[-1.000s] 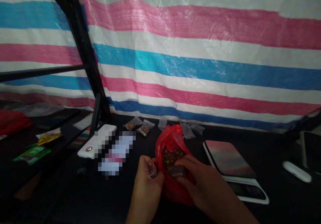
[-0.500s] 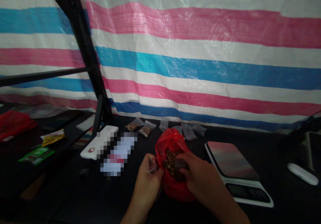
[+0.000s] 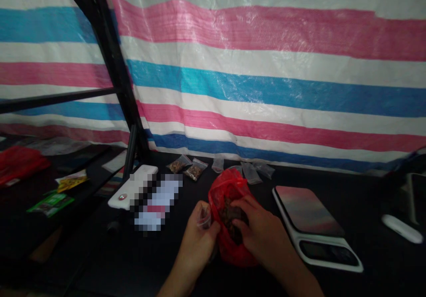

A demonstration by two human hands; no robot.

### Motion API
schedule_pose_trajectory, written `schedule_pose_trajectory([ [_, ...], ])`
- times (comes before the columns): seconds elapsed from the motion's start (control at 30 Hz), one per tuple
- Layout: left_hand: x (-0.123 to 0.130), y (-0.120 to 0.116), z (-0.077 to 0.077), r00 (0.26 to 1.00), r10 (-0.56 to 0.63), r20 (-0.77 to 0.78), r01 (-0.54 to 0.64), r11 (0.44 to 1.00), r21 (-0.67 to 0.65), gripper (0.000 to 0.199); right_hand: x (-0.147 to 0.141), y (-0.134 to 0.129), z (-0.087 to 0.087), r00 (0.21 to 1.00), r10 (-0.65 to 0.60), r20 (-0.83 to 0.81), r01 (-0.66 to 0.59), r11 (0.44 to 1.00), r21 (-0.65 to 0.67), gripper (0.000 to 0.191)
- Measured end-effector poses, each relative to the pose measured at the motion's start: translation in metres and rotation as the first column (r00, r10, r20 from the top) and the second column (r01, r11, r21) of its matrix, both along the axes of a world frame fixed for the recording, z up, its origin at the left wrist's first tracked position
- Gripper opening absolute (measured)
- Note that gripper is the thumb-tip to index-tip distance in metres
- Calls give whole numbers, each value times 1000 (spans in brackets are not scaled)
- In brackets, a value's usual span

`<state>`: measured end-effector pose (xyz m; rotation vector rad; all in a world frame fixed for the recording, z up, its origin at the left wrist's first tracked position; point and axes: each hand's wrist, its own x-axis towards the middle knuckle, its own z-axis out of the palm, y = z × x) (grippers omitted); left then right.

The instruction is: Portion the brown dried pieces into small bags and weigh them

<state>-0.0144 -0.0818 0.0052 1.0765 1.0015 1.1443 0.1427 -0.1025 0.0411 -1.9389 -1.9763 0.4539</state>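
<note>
A red plastic bag (image 3: 229,179) stands open on the black table, with small brown-gold grain-like pieces (image 3: 227,215) inside. My right hand (image 3: 262,230) reaches into its mouth, thumb and fingers curled around a small dark rounded object (image 3: 240,215) whose kind I cannot make out. Just left of the red bag, my left hand (image 3: 198,239) is closed on a small clear plastic bag (image 3: 203,218), its mouth held open between thumb and fingers. The left thumb is against the red bag's edge.
A white digital scale (image 3: 309,212) lies to the right, near a white oblong case (image 3: 402,229). Behind are two filled clear bags (image 3: 196,169) and several flat clear bags (image 3: 251,172). Left are a white device (image 3: 133,188), a black metal frame (image 3: 111,61) and colourful packets (image 3: 49,204).
My right hand has shifted slightly within the red bag, its fingers now more arched over the dark object. My left hand still holds the small clear bag. The view has moved slightly.
</note>
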Motion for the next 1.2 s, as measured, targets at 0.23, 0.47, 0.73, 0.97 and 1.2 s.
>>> schedule_pose_trajectory([
  [0.23, -5, -3, -7, 866, 373, -333, -228, 888, 400, 12, 14, 4, -10, 961, -50, -272, 66, 997, 50, 32],
  [0.47, -2, -7, -8, 849, 334, -409, -197, 919, 342, 30, 9, -4, 9, 868, 54, -493, -29, 998, 57, 28],
  [0.73, -2, -15, 0, 826, 222, -517, -70, 952, 297, 20, -20, -19, 31, 951, 204, -231, -175, 975, 139, 45],
  [0.97, -2, -16, -1, 870, 188, -455, -66, 960, 271, 34, -21, -16, 21, 950, 310, 33, -310, 928, 207, 56],
  [1.2, -3, -16, 0, 847, 216, -485, -91, 959, 268, 30, -21, -16, 24, 954, 299, -8, -292, 937, 192, 52],
])
